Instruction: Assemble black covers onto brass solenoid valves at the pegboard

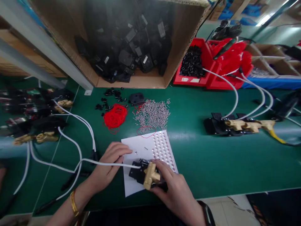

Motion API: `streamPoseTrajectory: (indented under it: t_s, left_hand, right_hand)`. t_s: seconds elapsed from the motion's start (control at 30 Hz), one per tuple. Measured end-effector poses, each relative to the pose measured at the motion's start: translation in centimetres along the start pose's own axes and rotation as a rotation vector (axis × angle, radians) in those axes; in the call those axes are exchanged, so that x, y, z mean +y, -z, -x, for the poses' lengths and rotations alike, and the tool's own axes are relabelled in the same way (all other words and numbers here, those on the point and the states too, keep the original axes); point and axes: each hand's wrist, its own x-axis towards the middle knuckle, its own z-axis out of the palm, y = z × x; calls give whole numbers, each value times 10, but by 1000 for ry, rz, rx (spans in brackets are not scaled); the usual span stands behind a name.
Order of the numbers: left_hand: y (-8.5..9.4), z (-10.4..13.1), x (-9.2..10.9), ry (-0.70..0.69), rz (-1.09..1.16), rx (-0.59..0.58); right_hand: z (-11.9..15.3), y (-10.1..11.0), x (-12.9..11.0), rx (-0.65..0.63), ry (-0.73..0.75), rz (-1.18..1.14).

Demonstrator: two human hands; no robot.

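Note:
My right hand (175, 188) is wrapped around a black housing (136, 172) with a brass T-shaped valve body (150, 175) on top, above a white paper sheet (134, 188). A white cable (105, 163) runs from the housing leftward, passing over my left hand (109, 164). That hand lies by the paper's left edge with its fingers stretched out, holding nothing that I can see. Just beyond its fingertips, a small clear round dot (136, 153) and a single screw (146, 148) rest on the paper. Rows of similar round dots (162, 146) cover the paper's right side.
Behind the paper lie a pile of screws (154, 114), red rings (115, 116) and small black parts (113, 94). A cardboard box (131, 82) of black housings stands at the back. Cabled brass-valve units sit right (237, 125) and left (47, 136). Red bins (192, 81) stand back right.

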Motion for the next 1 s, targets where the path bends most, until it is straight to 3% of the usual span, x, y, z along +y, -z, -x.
streamPoseTrajectory:
  t_s: [0.07, 0.23, 0.37, 0.6, 0.7, 0.87, 0.93, 1.0]
  left_hand:
    - [4, -10, -2, -66, -44, -41]
    - [5, -36, -4, -200, -12, -271]
    - [2, -48, -11, -292, 24, -340]
    - [-1, -50, -12, -257, -15, -427]
    - [-2, -47, -11, -268, -33, -407]
    - [-6, -38, -14, -283, -60, -243]
    - [-5, -28, -10, -175, -54, -172]
    - [-2, -12, -2, 36, 23, -97]
  right_hand:
    - [-1, 2, 2, -11, 19, 10]
    - [-4, 6, 3, -44, 49, 36]
    - [-5, 6, 4, -69, 40, 45]
    - [-4, 6, 3, -78, -3, 13]
    - [-3, 6, 3, -60, -11, 17]
    - [-4, 6, 2, -42, 1, 19]
    - [-3, 5, 0, -28, 5, 22]
    - [-3, 3, -1, 8, 4, 31]
